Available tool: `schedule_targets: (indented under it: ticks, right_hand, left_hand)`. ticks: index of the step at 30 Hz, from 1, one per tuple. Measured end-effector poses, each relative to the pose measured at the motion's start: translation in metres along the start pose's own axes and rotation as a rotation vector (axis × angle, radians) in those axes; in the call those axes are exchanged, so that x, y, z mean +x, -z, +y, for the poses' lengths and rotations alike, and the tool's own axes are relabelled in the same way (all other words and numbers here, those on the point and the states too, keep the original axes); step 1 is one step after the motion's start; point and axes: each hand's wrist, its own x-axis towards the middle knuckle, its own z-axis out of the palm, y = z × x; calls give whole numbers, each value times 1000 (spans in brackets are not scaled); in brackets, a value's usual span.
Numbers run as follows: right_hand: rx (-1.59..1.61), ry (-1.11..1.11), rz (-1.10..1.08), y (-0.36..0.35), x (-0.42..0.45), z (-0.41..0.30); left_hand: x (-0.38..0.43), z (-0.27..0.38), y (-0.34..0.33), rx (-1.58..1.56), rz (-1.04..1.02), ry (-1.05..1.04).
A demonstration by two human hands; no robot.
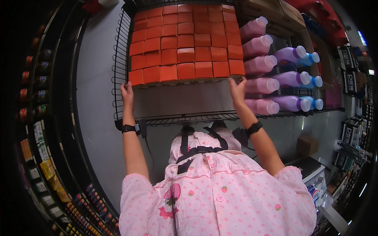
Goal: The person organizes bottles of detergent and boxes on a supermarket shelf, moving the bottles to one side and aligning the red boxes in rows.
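Note:
Rows of small orange-red cardboard boxes [186, 44] stand packed in a block inside a black wire basket shelf [118, 65]. My left hand [127, 91] is at the near left corner of the block, fingertips against it, beside the wire side. At the near right corner, my right hand [238, 88] touches the block's edge with thumb and fingers apart. Whether either hand grips a box, I cannot tell. Pink bottles [260, 65] with pale caps line the block's right side. Beyond them are purple bottles [291, 78] and blue bottles [313, 82].
The basket's front wire rail [189, 118] runs between the boxes and my body. Brown cartons [274, 13] stand at the back right. Shelves of packaged goods line the aisle at left, with jars [42, 96] on them. A small brown carton [307, 145] sits at lower right.

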Motion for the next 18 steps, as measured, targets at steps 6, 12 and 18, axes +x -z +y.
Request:
schedule_targets:
  ticks: [6,12,18]
  right_hand:
    - [-260,54,271,-1,95,13]
    - [61,-111,-196,-7,116,37]
    - [-157,-195,-181,-2,112,40]
  left_hand:
    - [9,34,-5,-27,-200,123]
    - [24,11,-6,-110,-226,139]
    - [22,8,0,-74,-295,68]
